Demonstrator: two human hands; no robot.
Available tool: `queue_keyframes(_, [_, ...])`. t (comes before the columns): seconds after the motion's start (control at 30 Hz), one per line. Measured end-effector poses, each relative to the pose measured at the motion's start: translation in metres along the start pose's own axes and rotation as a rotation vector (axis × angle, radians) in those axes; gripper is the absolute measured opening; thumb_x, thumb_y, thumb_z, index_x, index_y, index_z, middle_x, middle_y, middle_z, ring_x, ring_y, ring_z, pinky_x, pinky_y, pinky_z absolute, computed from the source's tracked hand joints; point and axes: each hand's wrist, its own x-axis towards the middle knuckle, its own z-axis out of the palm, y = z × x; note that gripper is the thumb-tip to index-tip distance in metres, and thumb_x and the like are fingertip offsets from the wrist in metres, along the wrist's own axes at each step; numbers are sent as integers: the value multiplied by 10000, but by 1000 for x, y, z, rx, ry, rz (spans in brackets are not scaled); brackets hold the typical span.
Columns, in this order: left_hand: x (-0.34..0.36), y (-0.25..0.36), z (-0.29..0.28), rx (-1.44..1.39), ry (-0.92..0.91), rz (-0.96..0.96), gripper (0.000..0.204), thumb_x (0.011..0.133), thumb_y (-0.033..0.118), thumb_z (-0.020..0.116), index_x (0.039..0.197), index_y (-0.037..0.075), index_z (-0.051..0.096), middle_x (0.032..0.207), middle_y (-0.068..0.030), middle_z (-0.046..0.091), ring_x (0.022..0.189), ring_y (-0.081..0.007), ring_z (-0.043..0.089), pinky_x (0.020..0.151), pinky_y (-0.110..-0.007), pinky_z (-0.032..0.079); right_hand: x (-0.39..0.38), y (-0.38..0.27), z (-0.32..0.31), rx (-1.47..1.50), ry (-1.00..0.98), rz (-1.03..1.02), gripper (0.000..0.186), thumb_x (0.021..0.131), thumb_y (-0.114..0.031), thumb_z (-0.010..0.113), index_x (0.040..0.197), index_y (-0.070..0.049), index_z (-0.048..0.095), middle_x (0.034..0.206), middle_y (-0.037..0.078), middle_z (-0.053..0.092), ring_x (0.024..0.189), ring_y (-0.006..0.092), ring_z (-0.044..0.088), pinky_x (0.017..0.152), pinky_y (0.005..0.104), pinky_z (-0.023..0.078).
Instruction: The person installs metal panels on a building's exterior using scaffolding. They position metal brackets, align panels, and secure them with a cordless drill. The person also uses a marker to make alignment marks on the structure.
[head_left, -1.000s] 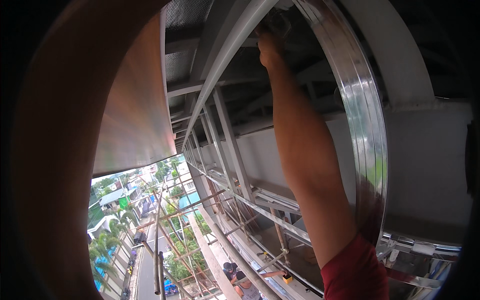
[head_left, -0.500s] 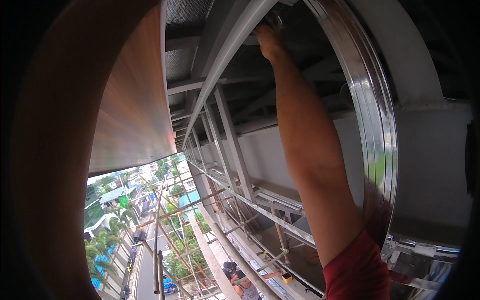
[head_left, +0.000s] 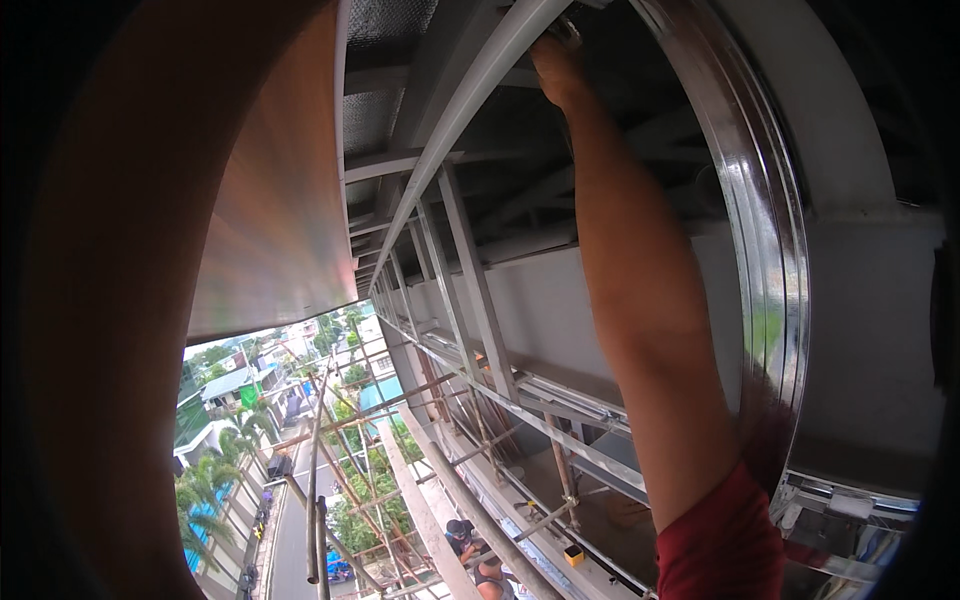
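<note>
My right arm, in a red sleeve, stretches up through the steel framing. At its top, my right hand [head_left: 557, 70] is closed beside a grey beam [head_left: 478, 100], in the dark space under the roof. A small shiny metal thing [head_left: 570, 32] shows at its fingers, too dark and partly hidden to name. A broad, blurred brown shape [head_left: 90, 300] fills the left side, very near; it may be my left arm, but no left hand shows.
A glossy metal strip [head_left: 765, 230] curves down on the right. A brown panel [head_left: 285, 200] hangs on the left. Below are bamboo scaffolding [head_left: 365, 470], two people [head_left: 462, 540] by a yellow box [head_left: 574, 555], and a street [head_left: 295, 540] far down.
The view has shifted slightly, so my right arm and the framing appear a little farther right. My right hand stays raised at the beam. A person's outstretched arm below has drawn back from the yellow box.
</note>
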Motion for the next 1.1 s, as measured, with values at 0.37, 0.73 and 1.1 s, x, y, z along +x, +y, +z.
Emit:
queue_keyframes(0.37, [-22,1,-33,-424,-85,-110,420,796,400,675,900,-4,725,926,-240,688,917,-400,664,828,-457,527,-59,-14,23,113,385,102,327,888,-176,568,1209,-122,551,1100,-10,614,1010,146,518,900,356,394])
queue_keyframes(0.73, [-28,-11,-26,-497,-72,-173,452,747,409,736,942,1,719,955,-231,690,924,-386,665,820,-449,527,-172,-42,85,320,404,-88,444,976,-407,521,1302,-122,418,1008,34,591,877,132,575,716,325,505])
queue_keyframes(1.1, [-34,-15,-29,-572,-82,-192,469,753,420,734,969,5,713,964,-226,691,927,-375,666,814,-445,527,-54,-3,164,645,-31,-12,521,928,-374,624,1366,-175,424,1284,20,535,1162,192,489,887,435,454])
